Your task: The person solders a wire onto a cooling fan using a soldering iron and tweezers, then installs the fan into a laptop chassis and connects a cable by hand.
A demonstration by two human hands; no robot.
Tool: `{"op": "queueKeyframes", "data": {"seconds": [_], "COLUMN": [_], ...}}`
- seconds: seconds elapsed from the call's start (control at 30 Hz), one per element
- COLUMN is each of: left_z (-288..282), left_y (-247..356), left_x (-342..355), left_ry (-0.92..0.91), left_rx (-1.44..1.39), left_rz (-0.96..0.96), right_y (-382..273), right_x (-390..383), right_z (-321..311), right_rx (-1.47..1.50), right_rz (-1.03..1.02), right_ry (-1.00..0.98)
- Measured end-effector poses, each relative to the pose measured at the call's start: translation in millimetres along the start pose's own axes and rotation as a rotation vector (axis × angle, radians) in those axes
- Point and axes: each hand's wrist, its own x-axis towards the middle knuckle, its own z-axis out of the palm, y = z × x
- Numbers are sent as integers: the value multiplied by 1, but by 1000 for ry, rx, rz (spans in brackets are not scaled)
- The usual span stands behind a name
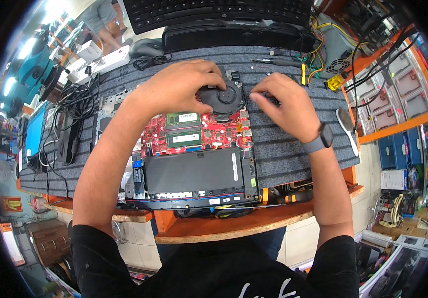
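An opened laptop (194, 171) lies on the striped grey mat, its red circuit board (219, 129) exposed. Two green memory modules (183, 139) sit on the board, and a flat black battery (189, 173) fills the near part. At the board's far right is a round black cooling fan (230, 102). My left hand (186, 85) reaches over the board, thumb and fingers curled around the fan's left and far edges. To the right of the laptop, my right hand (286, 107) hovers with thumb and index finger pinched; anything between the tips is too small to make out.
Behind the laptop are a keyboard (214, 15), a mouse (146, 48) and a screwdriver (278, 62). A brush (347, 130) rests at the mat's right edge. Tangled cables (72, 102) lie on the left. Tools fill an open drawer (214, 227) under the front edge.
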Motion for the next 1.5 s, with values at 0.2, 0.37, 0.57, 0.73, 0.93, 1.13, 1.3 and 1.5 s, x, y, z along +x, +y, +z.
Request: {"op": "queueKeyframes", "data": {"seconds": [0.2, 0.37, 0.57, 0.73, 0.93, 1.13, 1.3, 1.5], "left_z": [1, 1, -3, -5, -4, -3, 1, 2], "left_y": [2, 2, 1, 3, 0, 0, -4, -5], "left_x": [-2, -1, 2, 5, 3, 3, 2, 1], "left_ry": [25, 5, -57, -101, -78, -45, 1, -6], "left_rx": [-72, -41, -89, -109, -149, -151, -125, -150], "left_rz": [-17, -19, -61, -113, -100, -96, -53, -53], "right_y": [-3, -5, -6, -5, -5, -6, -7, -7], "right_x": [-5, -6, -7, -8, -8, -8, -8, -10], "right_z": [4, 11, 11, 10, 10, 12, 14, 14], "right_rx": [223, 206, 195, 184, 186, 213, 255, 77], "right_rz": [282, 340, 342, 321, 319, 340, 354, 178], "right_ry": [-50, -81, -78, -78, -80, -76, -109, -31]}}
